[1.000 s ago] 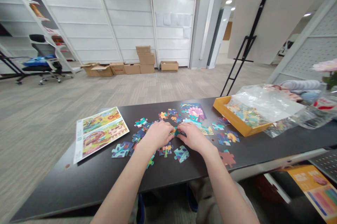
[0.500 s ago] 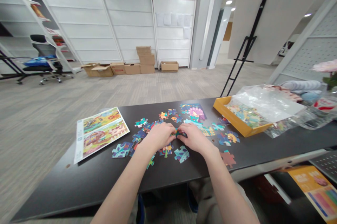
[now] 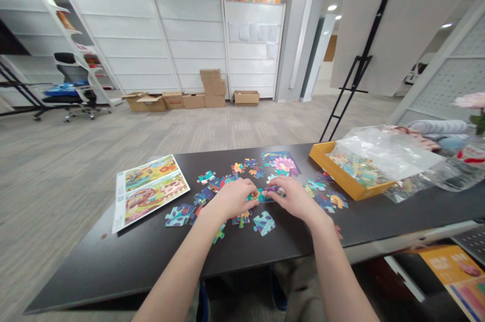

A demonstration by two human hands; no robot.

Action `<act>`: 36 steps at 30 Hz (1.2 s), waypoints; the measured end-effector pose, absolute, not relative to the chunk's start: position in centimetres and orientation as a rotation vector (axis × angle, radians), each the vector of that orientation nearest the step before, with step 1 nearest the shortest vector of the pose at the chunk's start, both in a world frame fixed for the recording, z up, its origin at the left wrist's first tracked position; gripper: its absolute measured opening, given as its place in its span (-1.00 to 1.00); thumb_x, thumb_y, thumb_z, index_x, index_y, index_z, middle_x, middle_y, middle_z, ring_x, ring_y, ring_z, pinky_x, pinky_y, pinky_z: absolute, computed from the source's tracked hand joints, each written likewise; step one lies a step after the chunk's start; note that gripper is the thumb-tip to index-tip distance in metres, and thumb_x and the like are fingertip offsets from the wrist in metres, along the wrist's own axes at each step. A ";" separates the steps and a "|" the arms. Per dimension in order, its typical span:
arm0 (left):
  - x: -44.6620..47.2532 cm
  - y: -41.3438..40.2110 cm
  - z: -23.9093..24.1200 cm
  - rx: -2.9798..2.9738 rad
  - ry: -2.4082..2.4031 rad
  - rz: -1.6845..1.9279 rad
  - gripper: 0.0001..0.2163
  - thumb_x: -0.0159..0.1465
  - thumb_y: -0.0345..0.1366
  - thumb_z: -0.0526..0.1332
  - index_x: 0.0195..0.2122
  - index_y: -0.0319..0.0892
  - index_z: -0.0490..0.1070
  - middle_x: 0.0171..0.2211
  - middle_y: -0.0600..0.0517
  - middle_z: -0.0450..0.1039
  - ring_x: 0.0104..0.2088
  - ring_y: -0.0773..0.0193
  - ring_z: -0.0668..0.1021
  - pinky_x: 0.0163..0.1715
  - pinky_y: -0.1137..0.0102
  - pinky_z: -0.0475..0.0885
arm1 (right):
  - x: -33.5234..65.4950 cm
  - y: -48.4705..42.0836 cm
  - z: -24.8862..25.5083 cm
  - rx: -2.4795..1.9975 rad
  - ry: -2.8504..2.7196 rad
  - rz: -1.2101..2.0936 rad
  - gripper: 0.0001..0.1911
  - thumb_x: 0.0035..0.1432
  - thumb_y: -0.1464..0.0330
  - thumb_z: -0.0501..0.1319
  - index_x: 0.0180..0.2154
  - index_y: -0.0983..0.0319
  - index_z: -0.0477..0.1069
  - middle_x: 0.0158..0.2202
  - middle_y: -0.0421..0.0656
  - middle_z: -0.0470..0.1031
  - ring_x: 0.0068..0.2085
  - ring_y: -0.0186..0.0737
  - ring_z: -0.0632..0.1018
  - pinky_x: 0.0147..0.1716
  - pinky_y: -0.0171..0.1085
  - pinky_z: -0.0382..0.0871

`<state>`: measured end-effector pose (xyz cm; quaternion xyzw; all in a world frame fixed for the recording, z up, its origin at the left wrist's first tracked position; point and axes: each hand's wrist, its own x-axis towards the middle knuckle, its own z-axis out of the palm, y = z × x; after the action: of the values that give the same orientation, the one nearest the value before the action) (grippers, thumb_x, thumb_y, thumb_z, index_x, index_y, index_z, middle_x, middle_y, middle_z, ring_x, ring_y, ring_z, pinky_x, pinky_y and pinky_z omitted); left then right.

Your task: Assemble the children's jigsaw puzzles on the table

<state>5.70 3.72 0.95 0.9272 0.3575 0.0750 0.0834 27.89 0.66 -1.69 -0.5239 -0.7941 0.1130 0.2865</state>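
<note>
Loose jigsaw puzzle pieces lie about both hands on the black table. My left hand (image 3: 235,199) curls its fingers onto a teal and orange puzzle piece (image 3: 260,196), partly hidden under the fingertips. Just to the right, my right hand (image 3: 297,198) pinches a purple puzzle piece (image 3: 276,190) flat against the table, thumb in front and fingers behind. The two pieces lie side by side; whether they interlock I cannot tell. Behind the hands is a joined section with a pink peacock (image 3: 285,163). A pale teal spotted piece (image 3: 264,223) lies in front of them.
A printed picture sheet (image 3: 151,188) lies on the left of the black table (image 3: 125,266). At right stands a yellow box (image 3: 350,188) with bagged pieces and clear plastic. More pieces (image 3: 179,215) are scattered left of my hands. An easel (image 3: 354,74) stands beyond the table.
My hands have moved slightly apart; before, their fingertips nearly met over the pieces. The right hand has shifted right, and more of the pieces between them shows. The view has tilted slightly.
</note>
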 end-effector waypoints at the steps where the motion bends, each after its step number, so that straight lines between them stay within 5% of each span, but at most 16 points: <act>1: 5.2 4.0 1.2 2.743 1.076 0.261 -0.82 0.36 -0.20 0.18 -0.14 -0.10 0.54 -0.08 -0.02 0.57 -0.06 0.16 0.59 -0.05 0.36 0.47 | 28.4 0.6 -1.7 -1.423 -2.097 0.301 -0.86 0.25 0.33 0.26 -0.17 0.22 0.53 -0.12 -0.06 0.60 -0.05 -0.08 0.57 0.02 -0.13 0.38; 11: -4.9 7.5 3.4 2.291 2.050 0.267 -0.73 0.32 -0.27 0.10 -0.05 -0.11 0.54 -0.03 -0.09 0.61 -0.02 0.03 0.60 -0.03 0.25 0.47 | 32.5 -0.3 -1.0 -1.542 -1.862 0.172 -0.75 0.24 0.23 0.16 -0.18 0.20 0.55 -0.17 -0.04 0.62 -0.13 -0.05 0.60 -0.06 -0.13 0.43; 28: -0.3 6.8 1.0 2.456 1.710 0.177 -0.60 0.24 -0.10 0.27 0.06 -0.12 0.48 -0.01 -0.13 0.58 0.05 0.01 0.55 0.04 0.24 0.43 | 32.0 -0.2 -1.3 -1.547 -1.890 0.235 -0.74 0.23 0.22 0.15 -0.21 0.20 0.54 -0.20 -0.05 0.63 -0.16 -0.06 0.62 -0.09 -0.14 0.45; 36: -2.5 7.7 2.2 2.294 1.561 0.363 -0.71 0.20 -0.32 0.21 -0.05 -0.15 0.53 -0.06 -0.05 0.61 -0.11 0.15 0.64 -0.07 0.36 0.49 | 32.2 -0.3 -1.4 -1.547 -1.890 0.216 -0.73 0.24 0.21 0.15 -0.20 0.20 0.55 -0.20 -0.05 0.63 -0.17 -0.06 0.62 -0.12 -0.15 0.45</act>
<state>-2.47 7.71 2.17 0.8078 0.5495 0.1279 0.1708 32.24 -0.26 -1.45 -0.5937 -0.7256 0.0829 0.3380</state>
